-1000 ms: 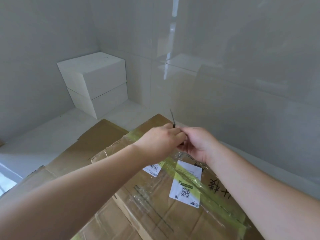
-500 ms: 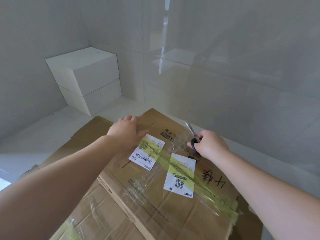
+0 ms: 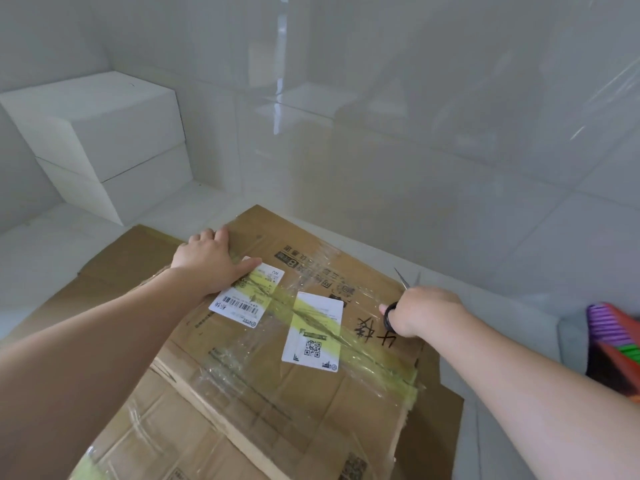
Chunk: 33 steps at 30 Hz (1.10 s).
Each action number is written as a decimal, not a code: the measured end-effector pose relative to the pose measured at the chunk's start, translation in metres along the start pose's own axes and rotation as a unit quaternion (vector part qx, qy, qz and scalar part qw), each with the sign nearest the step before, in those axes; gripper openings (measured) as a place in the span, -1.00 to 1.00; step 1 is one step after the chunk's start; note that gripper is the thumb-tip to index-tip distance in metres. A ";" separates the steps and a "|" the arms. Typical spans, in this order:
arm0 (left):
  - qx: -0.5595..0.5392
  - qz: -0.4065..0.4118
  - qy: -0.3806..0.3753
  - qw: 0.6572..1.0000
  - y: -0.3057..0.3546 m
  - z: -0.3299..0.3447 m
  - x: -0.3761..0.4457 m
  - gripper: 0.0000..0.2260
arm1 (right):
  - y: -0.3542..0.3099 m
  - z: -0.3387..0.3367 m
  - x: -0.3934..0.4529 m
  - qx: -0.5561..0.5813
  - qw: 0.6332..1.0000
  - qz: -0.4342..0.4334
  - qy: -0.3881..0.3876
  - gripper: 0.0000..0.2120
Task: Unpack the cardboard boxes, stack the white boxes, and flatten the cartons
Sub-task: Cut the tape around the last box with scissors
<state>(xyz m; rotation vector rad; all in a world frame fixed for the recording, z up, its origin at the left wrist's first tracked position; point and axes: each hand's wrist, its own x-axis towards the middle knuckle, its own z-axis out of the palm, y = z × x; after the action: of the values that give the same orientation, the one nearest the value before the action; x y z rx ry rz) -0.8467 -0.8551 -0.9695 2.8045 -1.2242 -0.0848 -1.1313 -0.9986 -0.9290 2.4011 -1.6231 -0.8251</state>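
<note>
Left hand (image 3: 211, 260) pressed flat on the taped-up cardboard box (image 3: 294, 341) sitting on flattened cartons (image 3: 131, 261) on the floor, right hand (image 3: 420, 311) gripping scissors (image 3: 401, 289) at its far edge, two white boxes (image 3: 100, 143) stacked in the corner.

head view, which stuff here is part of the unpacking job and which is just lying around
Job: taped carton; scissors in right hand; left hand flat on carton; stacked white boxes; flattened cardboard.

Lying about: purple and orange object, right edge.
</note>
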 end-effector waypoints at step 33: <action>0.000 -0.061 0.020 0.998 -0.082 -0.038 -0.033 -0.45 | -0.114 -0.037 -0.019 0.080 0.853 -0.499 0.130 -0.31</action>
<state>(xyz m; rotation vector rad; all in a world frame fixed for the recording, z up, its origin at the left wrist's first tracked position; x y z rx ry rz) -0.8060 -0.7733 -0.9388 2.8636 -1.0442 -0.0370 -1.0245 -0.9410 -0.9361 3.2597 -0.2473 -0.3932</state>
